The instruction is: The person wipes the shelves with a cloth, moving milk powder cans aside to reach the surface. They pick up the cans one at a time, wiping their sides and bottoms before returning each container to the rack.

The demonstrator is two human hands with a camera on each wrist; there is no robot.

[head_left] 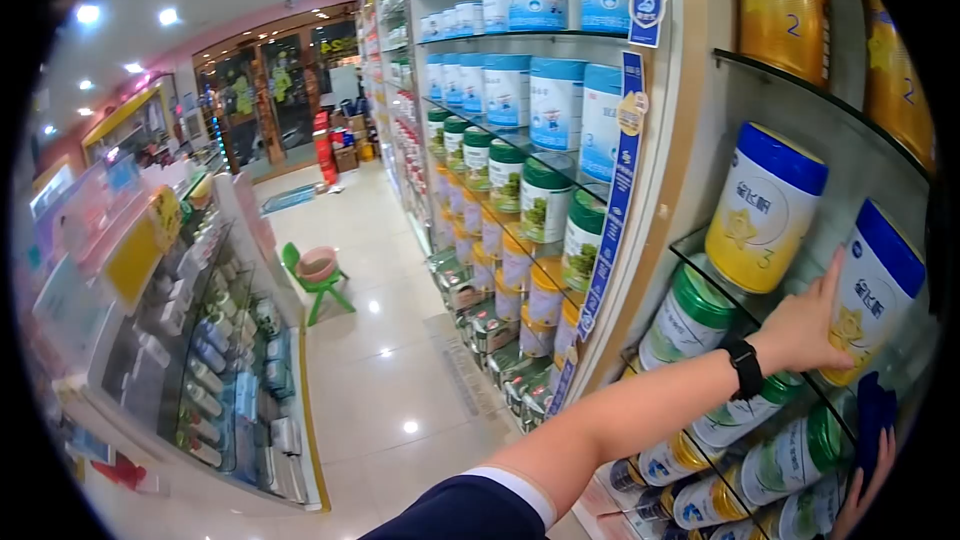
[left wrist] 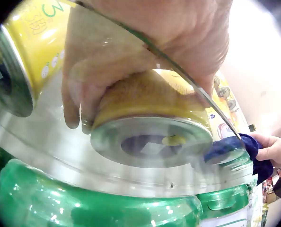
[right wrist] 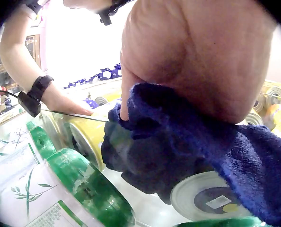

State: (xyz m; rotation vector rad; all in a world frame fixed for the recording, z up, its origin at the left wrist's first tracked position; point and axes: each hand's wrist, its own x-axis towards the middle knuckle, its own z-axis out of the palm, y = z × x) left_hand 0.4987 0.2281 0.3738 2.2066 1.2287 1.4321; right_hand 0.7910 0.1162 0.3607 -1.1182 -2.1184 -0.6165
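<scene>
On the right-hand shelving, my left hand (head_left: 800,330) grips a blue-lidded, white and yellow milk powder can (head_left: 880,285), thumb near its base and fingers along its side. The can leans in the head view. From below, the left wrist view shows the can's round metal base (left wrist: 150,158) through the glass shelf. At the lower right edge, my right hand (head_left: 872,490) holds a dark blue cloth (head_left: 873,415). In the right wrist view the cloth (right wrist: 154,142) lies bunched under the right hand (right wrist: 197,61), over the glass, its fingers mostly hidden.
A matching can marked 3 (head_left: 765,210) stands left of the gripped one. Green-lidded cans (head_left: 800,455) fill the shelf below, and gold cans (head_left: 785,10) stand above. Thin glass shelf edges (head_left: 830,95) run close to both hands. A green chair (head_left: 325,285) stands in the aisle.
</scene>
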